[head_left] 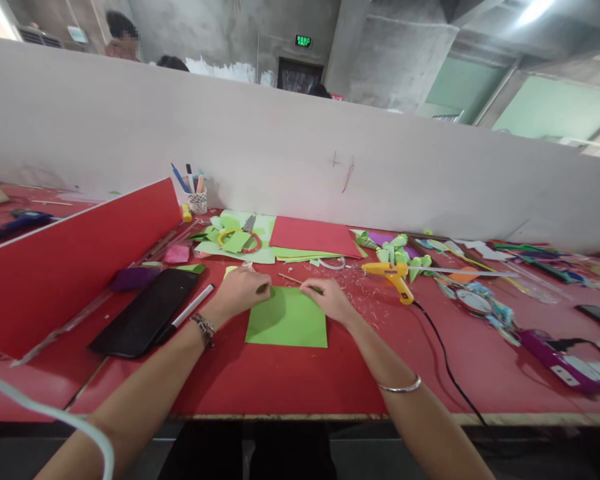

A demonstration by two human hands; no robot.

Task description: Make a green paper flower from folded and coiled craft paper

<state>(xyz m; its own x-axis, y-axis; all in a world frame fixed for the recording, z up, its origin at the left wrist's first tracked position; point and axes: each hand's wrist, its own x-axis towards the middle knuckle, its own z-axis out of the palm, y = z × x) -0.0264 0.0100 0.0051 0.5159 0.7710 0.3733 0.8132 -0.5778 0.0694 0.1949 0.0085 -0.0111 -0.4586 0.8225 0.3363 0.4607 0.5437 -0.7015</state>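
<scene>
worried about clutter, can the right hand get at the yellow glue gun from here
Probably yes: the yellow glue gun lies ahead and to the right of the right hand, with only small scraps between them on the red tabletop, nothing likely to block it.

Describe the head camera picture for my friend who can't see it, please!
A person's left hand and right hand are at the far edge of a green paper sheet on a red table. A yellow glue gun lies to the right, a black case to the left.
</scene>
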